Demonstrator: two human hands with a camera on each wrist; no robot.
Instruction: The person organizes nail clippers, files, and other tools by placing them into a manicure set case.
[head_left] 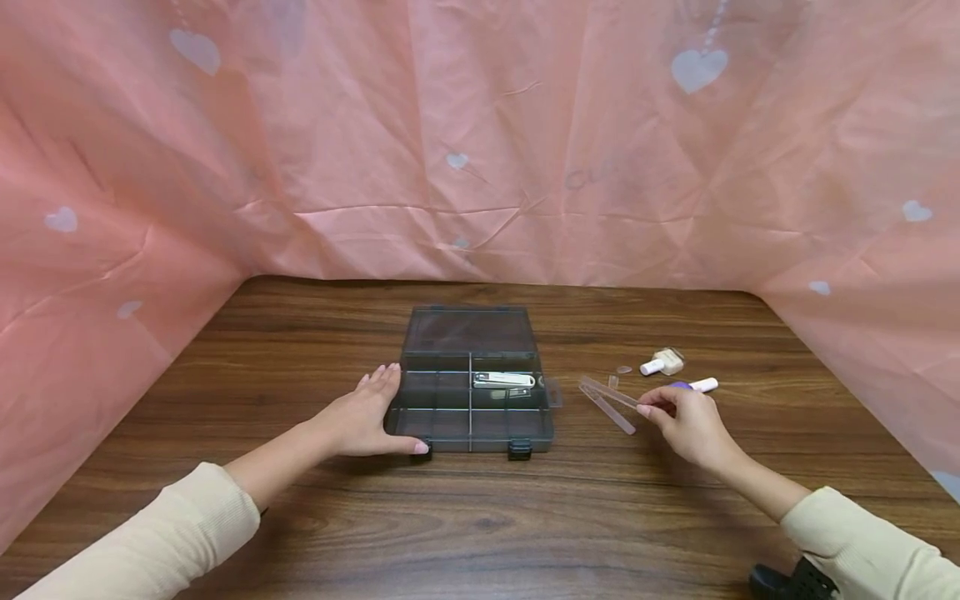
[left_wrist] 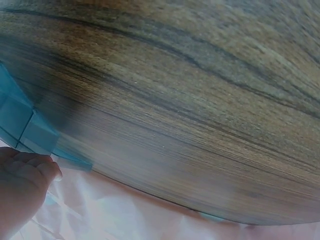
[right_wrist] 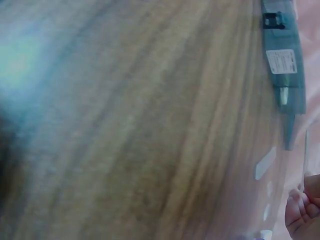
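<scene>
Left hand (head_left: 365,417): being rested flat, fingers straight, against the box (head_left: 471,379).
Right hand (head_left: 686,422): a clear strip (head_left: 609,392) is being pinched above the desk (head_left: 480,517).

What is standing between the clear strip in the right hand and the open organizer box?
Nothing visible. The right hand pinches the clear strip just right of the organizer box; only bare table and the box's small side tab lie between. The left hand rests on the box's far, left side.

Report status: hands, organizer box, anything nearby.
Left hand flat against the organizer box, steadying. Right hand pinching a clear strip. Nail clipper in one compartment; small bottles beyond, nothing blocking.
</scene>
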